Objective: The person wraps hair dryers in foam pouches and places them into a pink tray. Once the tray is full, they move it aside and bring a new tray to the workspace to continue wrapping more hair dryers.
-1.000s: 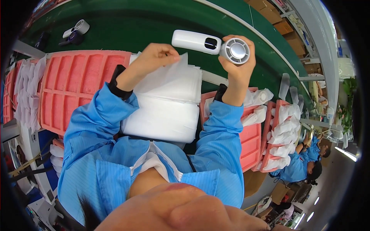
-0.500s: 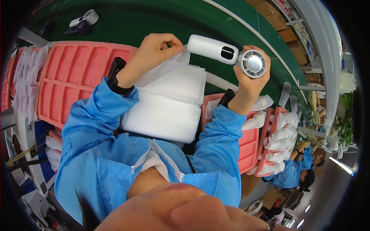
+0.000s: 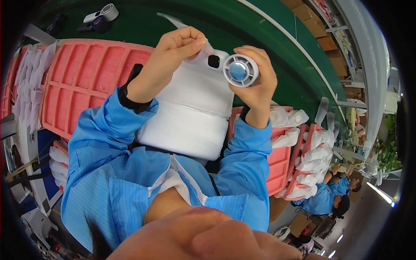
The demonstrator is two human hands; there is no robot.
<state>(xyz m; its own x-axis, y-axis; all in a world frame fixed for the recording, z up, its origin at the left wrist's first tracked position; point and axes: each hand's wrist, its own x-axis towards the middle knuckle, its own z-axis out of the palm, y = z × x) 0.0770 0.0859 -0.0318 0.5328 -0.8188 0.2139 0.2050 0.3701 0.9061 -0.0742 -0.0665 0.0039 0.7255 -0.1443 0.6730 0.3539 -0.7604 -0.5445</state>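
A white handheld fan (image 3: 241,70), with a round slotted head and a dark oval window on its handle, is gripped round its head by my right hand (image 3: 265,82). My left hand (image 3: 173,52) pinches the edge of a thin translucent bag (image 3: 202,55) between thumb and fingers. Part of the fan's handle is inside or behind that bag; I cannot tell how far. A loose flap of film sticks up beyond my left knuckles. Below both hands lies a thick stack of translucent white bags (image 3: 186,132).
An empty-celled pink foam tray (image 3: 93,82) lies at the left. Pink trays (image 3: 277,167) with white wrapped items stand at the right. Two other handheld fans, one white (image 3: 108,12) and one purple (image 3: 100,24), rest on the green table (image 3: 143,21). Co-workers (image 3: 323,197) sit farther right.
My right hand has brought the fan left and slightly down, toward my left hand. The handle, bare before, is now partly covered by the bag.
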